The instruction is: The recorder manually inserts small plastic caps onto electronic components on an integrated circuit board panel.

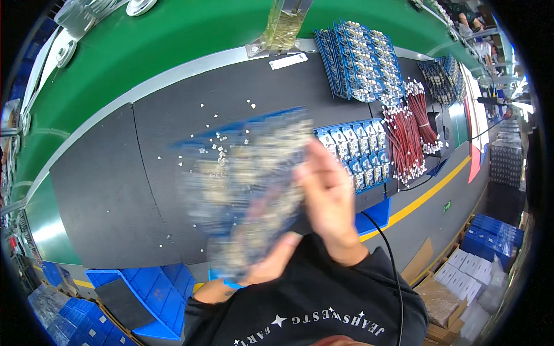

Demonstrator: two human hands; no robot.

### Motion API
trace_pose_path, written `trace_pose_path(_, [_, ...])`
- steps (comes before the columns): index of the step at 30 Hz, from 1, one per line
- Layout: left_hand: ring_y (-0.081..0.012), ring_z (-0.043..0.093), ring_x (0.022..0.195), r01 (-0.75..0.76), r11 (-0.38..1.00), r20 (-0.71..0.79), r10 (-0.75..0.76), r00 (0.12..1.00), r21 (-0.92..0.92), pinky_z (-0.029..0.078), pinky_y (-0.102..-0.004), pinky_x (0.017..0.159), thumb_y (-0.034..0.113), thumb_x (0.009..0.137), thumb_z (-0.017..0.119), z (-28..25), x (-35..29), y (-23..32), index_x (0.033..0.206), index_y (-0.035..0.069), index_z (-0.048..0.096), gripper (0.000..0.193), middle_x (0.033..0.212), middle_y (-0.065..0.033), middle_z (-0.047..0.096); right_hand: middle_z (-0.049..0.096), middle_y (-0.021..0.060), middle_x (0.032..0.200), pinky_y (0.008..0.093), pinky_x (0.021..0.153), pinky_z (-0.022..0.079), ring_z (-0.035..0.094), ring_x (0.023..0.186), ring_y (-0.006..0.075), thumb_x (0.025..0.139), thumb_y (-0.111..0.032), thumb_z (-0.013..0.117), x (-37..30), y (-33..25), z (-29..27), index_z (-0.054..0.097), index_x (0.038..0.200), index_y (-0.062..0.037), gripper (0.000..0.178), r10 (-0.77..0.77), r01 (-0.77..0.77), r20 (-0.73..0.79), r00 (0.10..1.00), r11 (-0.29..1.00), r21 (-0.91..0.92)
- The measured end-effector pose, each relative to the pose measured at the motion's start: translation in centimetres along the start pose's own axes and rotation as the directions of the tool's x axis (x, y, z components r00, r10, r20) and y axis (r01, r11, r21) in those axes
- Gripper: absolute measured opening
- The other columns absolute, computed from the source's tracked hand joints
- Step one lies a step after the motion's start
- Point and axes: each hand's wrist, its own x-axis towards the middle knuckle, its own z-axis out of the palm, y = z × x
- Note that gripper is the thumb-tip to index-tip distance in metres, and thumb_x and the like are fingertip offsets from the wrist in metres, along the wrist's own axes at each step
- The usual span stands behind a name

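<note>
Two bare hands, left (273, 264) and right (329, 193), hold blue circuit boards (248, 179) too blurred to count. The left fingers are largely hidden behind them; the right fingers pinch their right edge. The boards spread leftward from the right fingers, partly masking loose white pieces (253, 106). The right hand partly covers a flat board panel (367, 173).

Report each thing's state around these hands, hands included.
Held blue circuit boards: tilted, motion-blurred
Left hand: holding their lower edge
Right hand: at their right edge, grip unclear
Blue rectangular circuit-board panel: lying flat
Larger blue circuit-board stack: edges offset
Thin red wires: bundled
Small white pieces: scattered
Blue plastic bin: open
</note>
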Motion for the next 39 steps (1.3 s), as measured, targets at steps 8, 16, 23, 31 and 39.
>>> trace_pose_path(8, [-0.043, 0.014, 0.134, -0.09, 0.994, 0.071, 0.085, 0.994, 0.069, 0.014, -0.0536, 0.107, 0.035, 0.072, 0.072, 7.1, 5.2, -0.5, 0.137, -0.008, 0.019, 0.094, 0.144, -0.0269, 0.016, 0.058, 0.0139, 0.114, 0.0248, 0.086, 0.043, 0.057, 0.098, 0.0136, 0.088, -0.002, 0.054, -0.3, -4.4, -17.4, 0.045, 0.125, 0.0074, 0.04, -0.245, 0.007, -0.43, 0.869, 0.875, -0.484])
trace_pose_path(16, [-0.0377, 0.02, 0.134, -0.128, 0.965, 0.091, 0.11, 0.99, 0.228, 0.017, -0.056, 0.106, 0.029, 0.076, 0.068, 9.9, 5.9, -1.3, 0.13, -0.008, 0.036, 0.073, 0.143, -0.0255, 0.02, 0.061, 0.0038, 0.09, 0.0183, 0.068, 0.041, 0.052, 0.075, 0.0059, 0.088, -0.005, 0.055, 1.0, -3.1, -19.2, 0.051, 0.12, 0.0071, 0.034, -0.241, -0.034, -0.302, 0.922, 0.728, -0.685])
trace_pose_path(23, [-0.0366, 0.025, 0.133, -0.146, 0.972, 0.024, 0.144, 0.989, 0.186, 0.021, -0.0554, 0.105, 0.026, 0.075, 0.07, 10.3, 5.7, -2.0, 0.126, -0.008, 0.041, 0.068, 0.141, -0.0242, 0.027, 0.058, 0.0031, 0.086, 0.0187, 0.061, 0.039, 0.047, 0.071, 0.0041, 0.087, -0.007, 0.058, 1.4, -2.7, -18.6, 0.055, 0.116, 0.0049, 0.031, -0.317, -0.079, -0.302, 0.899, 0.56, -0.825])
trace_pose_path(31, [-0.0347, 0.036, 0.128, -0.275, 0.942, -0.016, 0.283, 0.959, 0.195, 0.026, -0.0548, 0.103, 0.019, 0.075, 0.07, 9.8, 5.7, -1.4, 0.122, -0.008, 0.046, 0.059, 0.135, -0.0231, 0.039, 0.062, 0.0091, 0.103, 0.0241, 0.083, 0.044, 0.057, 0.091, 0.011, 0.088, -0.006, 0.057, 0.1, -4.4, -18.9, 0.051, 0.118, 0.0071, 0.033, -0.225, 0.009, -0.408, 0.885, 0.883, -0.469])
trace_pose_path(39, [-0.0335, 0.047, 0.119, -0.298, 0.825, -0.1, 0.286, 0.953, -0.48, 0.039, -0.0411, 0.099, -0.002, 0.077, 0.065, 8.6, 5.2, 0.1, 0.119, -0.009, 0.05, 0.045, 0.128, -0.0258, 0.045, 0.061, 0.0092, 0.107, 0.0252, 0.085, 0.044, 0.059, 0.093, 0.0126, 0.09, -0.01, 0.054, -1.3, -4.6, -19.9, 0.053, 0.115, 0.0055, 0.029, -0.183, 0.119, -0.397, 0.899, 0.976, -0.182])
